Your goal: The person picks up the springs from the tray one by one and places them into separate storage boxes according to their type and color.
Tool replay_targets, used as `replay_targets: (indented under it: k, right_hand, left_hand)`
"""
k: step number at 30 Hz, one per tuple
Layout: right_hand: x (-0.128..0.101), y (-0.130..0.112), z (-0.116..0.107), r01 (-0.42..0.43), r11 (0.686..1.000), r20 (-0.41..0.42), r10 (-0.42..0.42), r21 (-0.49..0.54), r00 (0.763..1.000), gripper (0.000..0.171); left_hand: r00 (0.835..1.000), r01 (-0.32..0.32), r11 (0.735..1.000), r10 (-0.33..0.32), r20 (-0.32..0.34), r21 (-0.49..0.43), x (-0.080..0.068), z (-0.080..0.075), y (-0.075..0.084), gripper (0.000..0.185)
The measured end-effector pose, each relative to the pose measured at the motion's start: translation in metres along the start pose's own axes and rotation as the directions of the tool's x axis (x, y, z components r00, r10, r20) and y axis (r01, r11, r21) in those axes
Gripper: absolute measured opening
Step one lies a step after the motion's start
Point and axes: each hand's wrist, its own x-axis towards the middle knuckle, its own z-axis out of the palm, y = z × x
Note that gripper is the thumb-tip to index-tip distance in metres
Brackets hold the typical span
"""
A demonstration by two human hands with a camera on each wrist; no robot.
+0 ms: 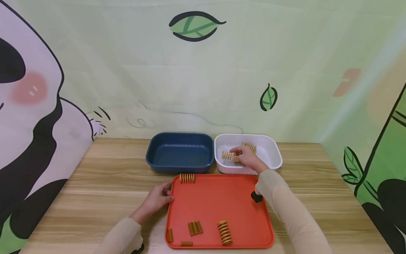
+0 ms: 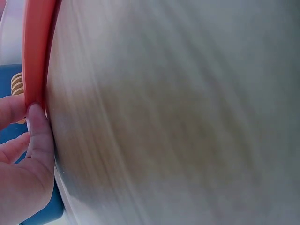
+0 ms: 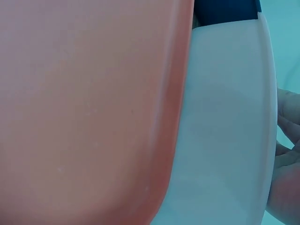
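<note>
A red tray (image 1: 219, 201) lies at the table's front with several gold springs on it, one (image 1: 187, 178) at its far left corner and a large one (image 1: 224, 232) near the front. My left hand (image 1: 160, 198) grips the tray's left rim (image 2: 35, 56), thumb pressed against it. Behind the tray, my right hand (image 1: 245, 157) reaches into the white bin (image 1: 272, 155) and its fingertips hold a gold spring (image 1: 227, 155) at the bin's left side. A second spring (image 1: 250, 146) lies further back in that bin. The right wrist view shows only the tray, the bin wall (image 3: 225, 131) and my fingers (image 3: 286, 154).
A dark blue bin (image 1: 179, 153) with nothing in it stands left of the white bin, touching the tray's far edge. Bare wooden table (image 1: 104, 183) spreads to both sides. A printed backdrop closes off the back and sides.
</note>
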Motion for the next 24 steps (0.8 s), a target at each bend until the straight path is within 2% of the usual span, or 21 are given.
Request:
replay_targets:
  k: [10,17,24]
  right_hand:
    - [0.0014,0.0012,-0.0008,-0.013,1.000,0.023,0.012,0.027,1.000,0.034]
    - [0.0065,0.0063,-0.0014,-0.038,0.999,0.025,0.038,0.002,0.999,0.034]
    - [0.0096,0.0078,-0.0028,-0.021,0.999,-0.013,0.020,-0.028,1.000,0.035]
  left_hand:
    - [1.000,0.000,1.000,0.000,0.001,-0.010,0.0000,-0.0001,-0.0006,0.052]
    - [1.000,0.009,1.000,-0.009,0.007,-0.003,0.0022,0.0001,-0.0023,0.053]
    - [1.000,0.010,1.000,-0.010,0.001,-0.001,0.0021,-0.0003,-0.0027,0.054]
